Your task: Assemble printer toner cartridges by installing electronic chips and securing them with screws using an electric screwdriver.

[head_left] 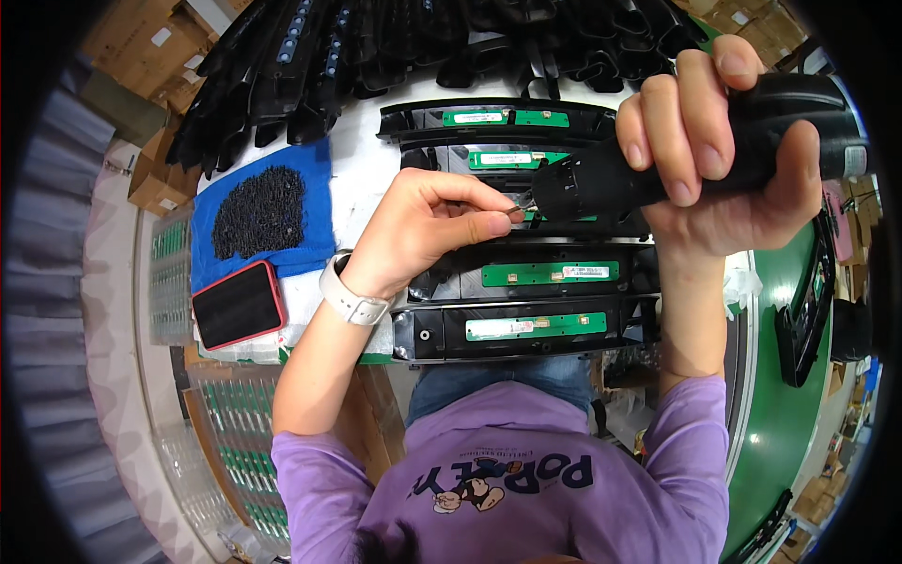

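Note:
My right hand (700, 150) is wrapped round a thick black power screwdriver (601, 179), held sideways with its nose to the left. Thumb and forefinger of my left hand (423, 221) are pinched on a small screw (514, 210) at the tool's tip; its end is mostly hidden by the fingertips. Below the hands lie several long black plastic housings (451, 287), stacked in rows, each with a narrow green circuit board (550, 274) inside. The tool covers part of the middle housing. To the left, a heap of small black screws (258, 214) rests on a blue cloth (317, 174).
A red-edged phone (239, 305) lies just below the cloth. Many black plastic parts (395, 42) crowd the far side of the table. Trays of green boards (240, 442) stand at the lower left. On the right runs a green surface (785, 414) with a black frame (803, 320).

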A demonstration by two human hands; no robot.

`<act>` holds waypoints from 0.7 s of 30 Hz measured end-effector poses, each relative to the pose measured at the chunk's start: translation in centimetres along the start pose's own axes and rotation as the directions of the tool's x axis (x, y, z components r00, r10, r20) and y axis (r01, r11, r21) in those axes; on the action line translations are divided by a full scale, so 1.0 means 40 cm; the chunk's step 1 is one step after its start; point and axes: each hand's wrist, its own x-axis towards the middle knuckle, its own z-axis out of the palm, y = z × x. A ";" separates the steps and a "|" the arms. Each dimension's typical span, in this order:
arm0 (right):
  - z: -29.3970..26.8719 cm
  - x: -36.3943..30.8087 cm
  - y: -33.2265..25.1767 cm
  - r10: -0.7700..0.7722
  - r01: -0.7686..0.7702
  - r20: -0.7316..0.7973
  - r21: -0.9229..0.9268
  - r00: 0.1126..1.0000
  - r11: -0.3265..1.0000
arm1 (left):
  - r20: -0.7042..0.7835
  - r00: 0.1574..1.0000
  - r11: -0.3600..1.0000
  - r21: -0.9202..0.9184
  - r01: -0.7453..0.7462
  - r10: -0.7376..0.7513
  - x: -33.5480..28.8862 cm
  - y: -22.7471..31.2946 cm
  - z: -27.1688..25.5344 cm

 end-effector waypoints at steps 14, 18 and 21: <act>-0.015 0.006 0.036 0.109 -0.111 -0.316 0.010 0.942 0.994 | -0.163 0.984 0.968 -0.251 0.024 -0.067 -0.009 0.001 -0.023; -0.002 -0.004 0.079 0.141 -0.181 -0.162 -0.266 0.977 0.947 | -0.375 0.926 0.888 -0.440 -0.133 -0.048 -0.011 -0.001 -0.056; 0.011 -0.010 0.094 0.187 -0.228 -0.151 -0.325 0.971 0.918 | -0.359 0.931 0.901 -0.424 -0.094 -0.072 -0.014 -0.002 -0.059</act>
